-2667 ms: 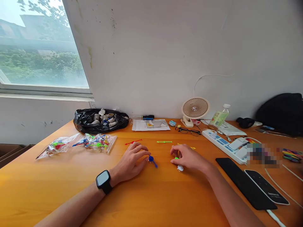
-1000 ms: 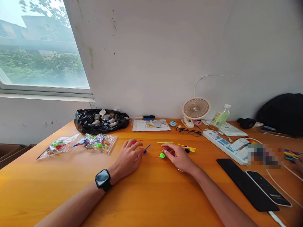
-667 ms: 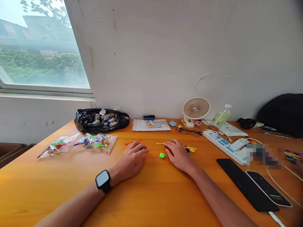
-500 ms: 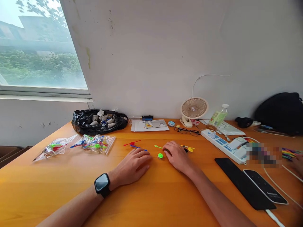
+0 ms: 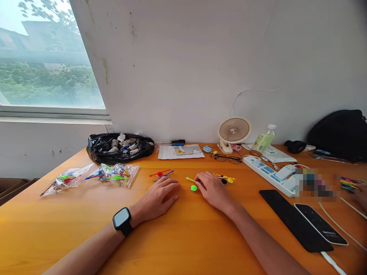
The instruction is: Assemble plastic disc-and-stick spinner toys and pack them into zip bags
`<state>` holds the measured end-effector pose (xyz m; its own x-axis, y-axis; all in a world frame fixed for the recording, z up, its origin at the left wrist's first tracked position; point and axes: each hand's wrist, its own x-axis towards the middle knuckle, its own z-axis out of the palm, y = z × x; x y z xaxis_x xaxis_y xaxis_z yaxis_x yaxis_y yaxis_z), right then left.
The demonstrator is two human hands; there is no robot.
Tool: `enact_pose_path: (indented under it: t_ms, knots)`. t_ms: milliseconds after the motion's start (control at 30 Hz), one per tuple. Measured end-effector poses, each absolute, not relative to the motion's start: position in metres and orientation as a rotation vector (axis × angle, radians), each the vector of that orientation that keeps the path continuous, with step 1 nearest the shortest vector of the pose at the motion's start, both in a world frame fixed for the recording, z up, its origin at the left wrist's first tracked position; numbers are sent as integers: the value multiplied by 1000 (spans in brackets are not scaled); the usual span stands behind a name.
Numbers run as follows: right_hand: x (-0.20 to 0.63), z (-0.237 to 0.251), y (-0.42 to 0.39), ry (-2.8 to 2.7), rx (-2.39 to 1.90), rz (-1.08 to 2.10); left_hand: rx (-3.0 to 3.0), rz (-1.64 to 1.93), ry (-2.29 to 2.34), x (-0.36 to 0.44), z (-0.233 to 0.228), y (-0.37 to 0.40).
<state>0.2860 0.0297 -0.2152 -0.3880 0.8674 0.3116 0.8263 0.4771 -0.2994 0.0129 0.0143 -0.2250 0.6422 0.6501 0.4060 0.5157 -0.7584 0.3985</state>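
My left hand [image 5: 160, 195], with a watch on its wrist, rests on the table with fingers loosely stretched, holding nothing. Just beyond its fingertips lies a blue arrow spinner [image 5: 171, 173], its near part partly covered by the hand. A red arrow spinner [image 5: 159, 174] is right behind that one. My right hand [image 5: 213, 190] lies palm down, fingers slightly bent and apart, beside a green arrow [image 5: 190, 179] whose right end it hides. Between the hands sits a round green spinner base [image 5: 194, 188]. Right of my right hand are a yellow arrow spinner [image 5: 230, 180] and a black round piece [image 5: 224, 181].
Clear bags of coloured spinner parts [image 5: 117, 176] lie at left, before a black plastic bag [image 5: 120, 148]. Behind are papers [image 5: 166, 151], glasses [image 5: 226, 158] and a small fan [image 5: 234, 130]. A power strip [image 5: 268, 173], a black phone-like slab [image 5: 295, 219] and another person's hand [image 5: 360, 195] are at right.
The blue arrow has swung from slanting down to the right to slanting up to the right. My left hand has shifted slightly left, while my right hand stays beside the green arrow.
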Motion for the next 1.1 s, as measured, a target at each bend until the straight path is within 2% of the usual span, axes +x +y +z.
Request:
enact_pose_path:
  t_ms: [233, 300, 600, 900, 1100]
  knots:
    - [270, -210, 18, -2061, -1255, 821, 2469, 902, 1056, 10, -237, 13]
    - [264, -209, 14, -2022, -1172, 929, 2466, 896, 1039, 10, -236, 11]
    - [254, -210, 7, -1923, -1050, 1048, 2388, 944, 971, 17, -233, 11]
    - [271, -201, 9, -2152, -1152, 769, 2444, 920, 868, 18, -234, 13]
    - [276, -211, 15, -2219, -1080, 740, 2509, 856, 835, 18, -235, 13]
